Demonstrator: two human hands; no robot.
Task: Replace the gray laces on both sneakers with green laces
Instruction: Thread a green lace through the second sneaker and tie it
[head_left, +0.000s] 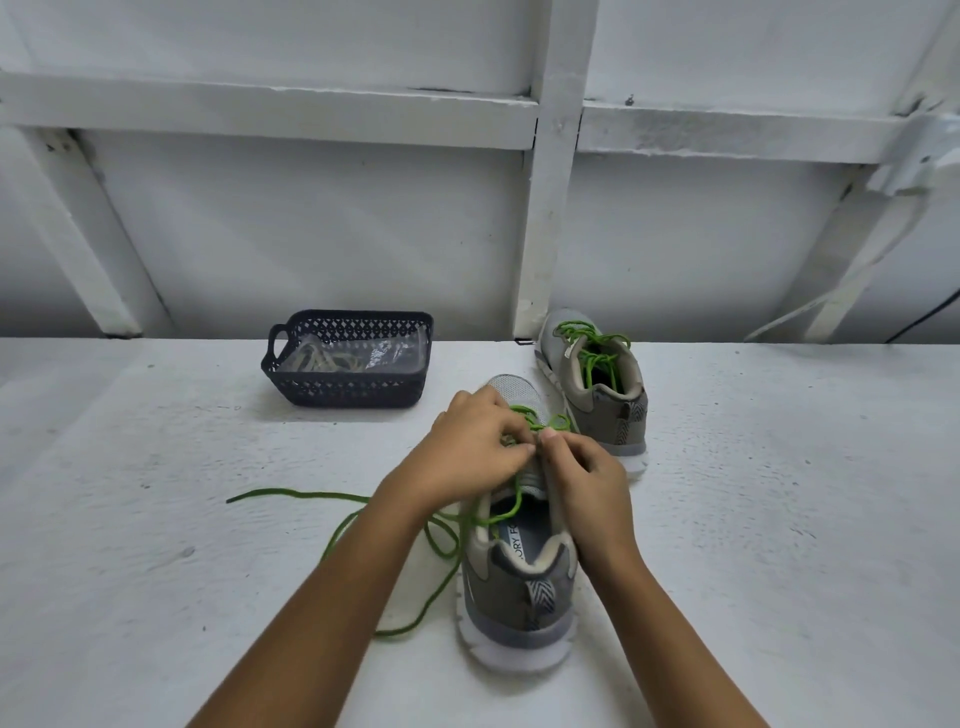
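We see a big white rough table. Far left of our fingers sits a dark blue plastic basket with holes, with gray laces inside. Just past our fingers on the right stands a gray cloth sneaker laced in green. Right under our fingers is the other gray sneaker with a white sole, heel toward us. Our left hand and right hand meet over its tongue, fingers curled, both pinching the thin green lace. Its loose ends trail left on the table.
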